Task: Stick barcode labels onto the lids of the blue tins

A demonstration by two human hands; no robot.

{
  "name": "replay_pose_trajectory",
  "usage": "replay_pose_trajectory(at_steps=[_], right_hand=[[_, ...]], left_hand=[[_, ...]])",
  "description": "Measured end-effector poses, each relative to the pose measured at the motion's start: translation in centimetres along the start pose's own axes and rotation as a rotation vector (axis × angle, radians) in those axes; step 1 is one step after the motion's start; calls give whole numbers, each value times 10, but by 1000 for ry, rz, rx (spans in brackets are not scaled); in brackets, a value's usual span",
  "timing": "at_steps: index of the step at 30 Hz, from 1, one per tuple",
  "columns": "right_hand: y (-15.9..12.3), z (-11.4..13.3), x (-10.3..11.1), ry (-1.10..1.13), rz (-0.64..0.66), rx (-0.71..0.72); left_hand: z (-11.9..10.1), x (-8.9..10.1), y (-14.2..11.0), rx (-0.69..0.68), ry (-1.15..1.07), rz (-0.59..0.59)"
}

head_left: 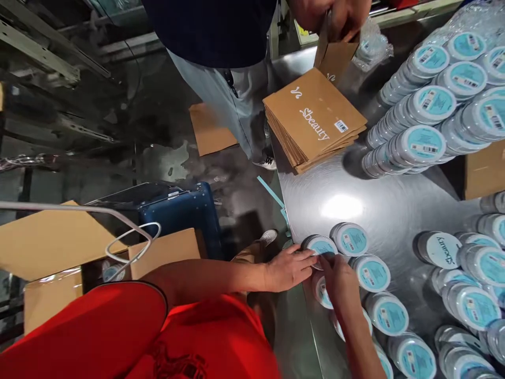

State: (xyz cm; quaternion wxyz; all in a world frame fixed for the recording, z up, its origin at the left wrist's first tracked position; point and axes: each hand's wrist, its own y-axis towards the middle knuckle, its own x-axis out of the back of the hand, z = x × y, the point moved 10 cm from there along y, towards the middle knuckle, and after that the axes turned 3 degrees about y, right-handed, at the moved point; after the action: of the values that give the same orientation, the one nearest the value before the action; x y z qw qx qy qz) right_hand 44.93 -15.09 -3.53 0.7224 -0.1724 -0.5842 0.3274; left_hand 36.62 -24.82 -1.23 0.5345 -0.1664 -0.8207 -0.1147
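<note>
My left hand (289, 268) rests at the near edge of the shiny metal table (379, 205), fingers pressed against a round white jar with a teal label (321, 245). My right hand (338, 279) comes from below, its fingertips pinched on the same jar's lid, where a small label sits. More teal-labelled jars (371, 273) stand in a row beside and under my right wrist. A second jar (350, 239) touches the first one on its right.
A stack of flat brown "beauty" cartons (313, 118) lies at the table's far edge. A co-worker's hand (335, 18) holds one carton above it. Shrink-wrapped jar stacks (430, 105) fill the far right. An open cardboard box (59, 247) and a blue bin (173, 210) stand on the floor at left.
</note>
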Motion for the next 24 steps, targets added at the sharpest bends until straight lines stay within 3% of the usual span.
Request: replay_pose_trajectory(at_steps=[2, 4, 6, 8, 11, 14, 17, 21, 24], right_hand=[[-6, -12, 10, -95, -37, -70], [-18, -23, 23, -55, -92, -128], [-32, -20, 32, 207, -113, -64], [-48, -4, 30, 573, -41, 56], [-68, 19, 19, 873, 78, 104], [-75, 21, 16, 902, 31, 71], [-76, 15, 14, 927, -23, 56], [-81, 5, 17, 852, -140, 38], [-85, 3, 25, 778, -230, 61]], left_hand=[[5, 3, 4, 49, -122, 27], [19, 13, 8, 167, -340, 44], [38, 27, 7, 369, -631, 28], [50, 36, 1, 572, -932, 4], [48, 41, -4, 712, -1217, -3], [37, 38, -4, 733, -1292, 32], [27, 38, 1, 683, -1226, 93], [32, 44, 5, 741, -1024, 90], [33, 45, 11, 747, -997, 108]])
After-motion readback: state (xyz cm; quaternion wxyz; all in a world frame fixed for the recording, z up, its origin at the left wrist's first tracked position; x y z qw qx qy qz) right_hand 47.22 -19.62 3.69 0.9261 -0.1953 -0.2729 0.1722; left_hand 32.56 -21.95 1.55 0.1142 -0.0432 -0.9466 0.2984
